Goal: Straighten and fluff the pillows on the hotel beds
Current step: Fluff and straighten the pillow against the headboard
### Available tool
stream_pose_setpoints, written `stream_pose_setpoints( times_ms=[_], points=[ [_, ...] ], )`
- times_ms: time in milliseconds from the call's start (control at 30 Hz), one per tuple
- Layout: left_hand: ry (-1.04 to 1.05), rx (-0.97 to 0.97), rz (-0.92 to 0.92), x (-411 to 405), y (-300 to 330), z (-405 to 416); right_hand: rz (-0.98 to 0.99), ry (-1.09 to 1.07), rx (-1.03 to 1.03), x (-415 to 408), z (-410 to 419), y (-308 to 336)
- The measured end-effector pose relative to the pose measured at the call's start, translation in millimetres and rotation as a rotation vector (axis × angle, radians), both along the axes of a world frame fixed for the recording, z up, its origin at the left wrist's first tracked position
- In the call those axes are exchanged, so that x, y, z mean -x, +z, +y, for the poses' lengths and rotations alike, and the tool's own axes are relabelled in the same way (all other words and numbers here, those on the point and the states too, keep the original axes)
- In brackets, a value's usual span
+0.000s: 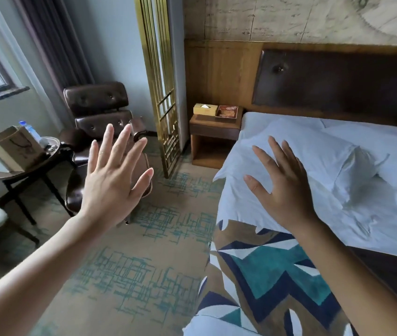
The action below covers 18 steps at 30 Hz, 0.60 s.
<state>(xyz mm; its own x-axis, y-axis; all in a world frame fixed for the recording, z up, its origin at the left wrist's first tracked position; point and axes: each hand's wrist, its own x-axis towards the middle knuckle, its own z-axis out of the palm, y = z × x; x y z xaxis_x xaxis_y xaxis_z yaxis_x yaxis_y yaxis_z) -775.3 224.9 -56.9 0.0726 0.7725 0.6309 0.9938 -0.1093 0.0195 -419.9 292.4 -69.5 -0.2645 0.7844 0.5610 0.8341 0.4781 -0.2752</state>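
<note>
Two white pillows lie at the head of the bed (246, 197) on the right. The nearer pillow (313, 151) is crumpled and lies askew; the farther pillow (372, 139) sits beside it toward the right edge of view. My right hand (281, 187) hovers over the bed's left side, just short of the nearer pillow, fingers spread, holding nothing. My left hand (115, 178) is raised over the floor left of the bed, palm forward, fingers apart, empty. A patterned blue, teal and brown cover (265, 275) lies over the bed's lower part.
A wooden nightstand (214, 134) with a tissue box (205, 109) stands by the headboard (338, 81). A gold screen (161, 81) rises beside it. A brown leather lounge chair (100, 117) and a round side table (22, 163) with a paper bag stand left. Patterned carpet (132, 263) lies between.
</note>
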Motion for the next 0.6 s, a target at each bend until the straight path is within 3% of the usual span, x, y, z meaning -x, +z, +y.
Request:
stream_pose_setpoints(
  times_ms=[267,600],
  points=[
    [-0.065,0.004,-0.008,65,-11,77,0.028,-0.063,0.011,60,58,-2],
    [-0.145,0.021,0.083,110,-11,248,0.096,-0.144,0.106,114,199,-20]
  ],
)
